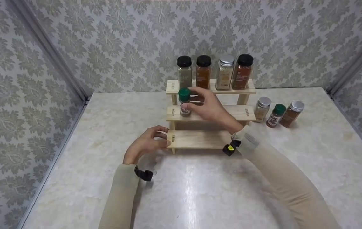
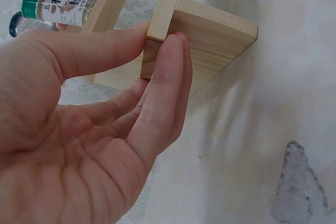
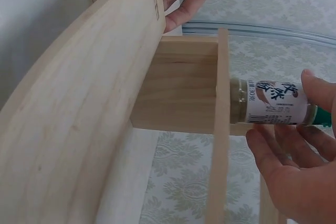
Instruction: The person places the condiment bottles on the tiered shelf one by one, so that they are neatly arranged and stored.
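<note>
A three-tier wooden rack stands against the back wall. My right hand holds a small green-capped jar upright at the left part of the middle tier; in the right wrist view the base of the jar is at the shelf board, and thumb and fingers lie on either side of it. My left hand grips the left end of the lowest tier, with the thumb and fingers around a wooden piece in the left wrist view. Four larger jars, among them a black-capped one, line the top tier.
Right of the rack, on the marbled table, stand a silver-capped jar, a green-capped jar and another silver-capped jar. Patterned wall panels enclose the back and sides.
</note>
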Available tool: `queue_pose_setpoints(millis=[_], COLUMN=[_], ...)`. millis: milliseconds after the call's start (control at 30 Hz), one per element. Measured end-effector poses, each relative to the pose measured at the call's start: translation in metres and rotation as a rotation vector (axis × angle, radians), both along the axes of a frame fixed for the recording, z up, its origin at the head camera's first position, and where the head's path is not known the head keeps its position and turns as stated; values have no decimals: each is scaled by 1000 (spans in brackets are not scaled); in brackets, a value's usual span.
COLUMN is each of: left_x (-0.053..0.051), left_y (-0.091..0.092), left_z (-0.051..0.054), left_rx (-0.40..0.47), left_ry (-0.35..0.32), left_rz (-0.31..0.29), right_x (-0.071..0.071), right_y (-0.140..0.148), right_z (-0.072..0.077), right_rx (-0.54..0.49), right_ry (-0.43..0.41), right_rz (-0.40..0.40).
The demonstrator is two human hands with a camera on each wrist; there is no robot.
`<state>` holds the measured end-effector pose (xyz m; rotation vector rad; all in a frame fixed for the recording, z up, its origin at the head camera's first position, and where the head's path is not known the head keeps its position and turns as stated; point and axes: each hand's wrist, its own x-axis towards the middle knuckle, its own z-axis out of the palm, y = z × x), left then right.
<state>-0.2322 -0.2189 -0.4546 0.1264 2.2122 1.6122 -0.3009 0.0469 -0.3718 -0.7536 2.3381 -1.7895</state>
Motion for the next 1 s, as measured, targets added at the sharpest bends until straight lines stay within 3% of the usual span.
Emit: queue_pose_setpoints(millis=[400, 767, 1000], left_x=[-2, 0, -2], left_y=[-1, -4, -1], left_z=[-2, -1, -2], left_rx=[1, -3, -26], left_ry=[8, 1, -2], left_rz=[-6, 4, -5], right_x=[19, 28, 32], right_y=[43, 107, 155], right_z=[18, 24, 24], right_rx=[15, 52, 62], right_ry=[54, 197, 172], right_rz=[-10, -115, -185])
